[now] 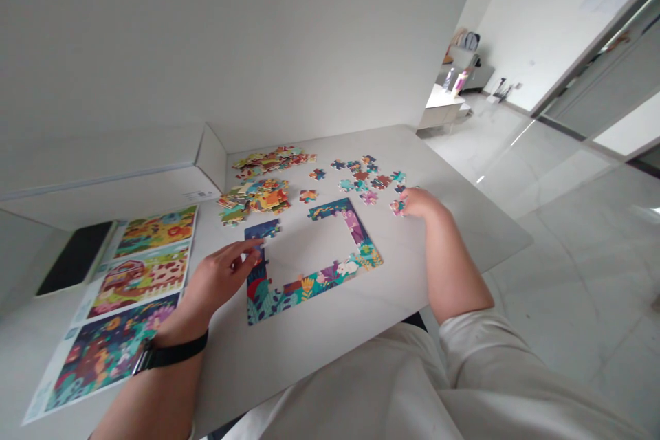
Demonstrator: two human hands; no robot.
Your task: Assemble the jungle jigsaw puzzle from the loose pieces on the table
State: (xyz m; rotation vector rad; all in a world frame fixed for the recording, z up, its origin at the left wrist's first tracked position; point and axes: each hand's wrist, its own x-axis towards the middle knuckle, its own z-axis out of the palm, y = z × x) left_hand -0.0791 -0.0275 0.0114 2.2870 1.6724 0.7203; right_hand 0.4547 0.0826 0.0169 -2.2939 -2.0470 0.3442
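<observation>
A partly joined puzzle border (314,280) lies on the white table, with a gap in its top side. My left hand (227,271) rests at the border's dark left side, fingertips touching it and thumb a little apart from the index finger; nothing shows in its grasp. To the right, my right hand (423,203) reaches down with fingers closed at a pink and teal puzzle piece (397,207). Its fingertips are partly hidden. Beside it several loose pieces (361,177) are spread out, one lying right at the fingers.
Two piles of pieces, a far one (273,161) and a nearer one (258,199), lie by a white box (103,175). At left are a picture sheet (139,275) and a dark phone (77,258). A wall (320,41) borders the table's back.
</observation>
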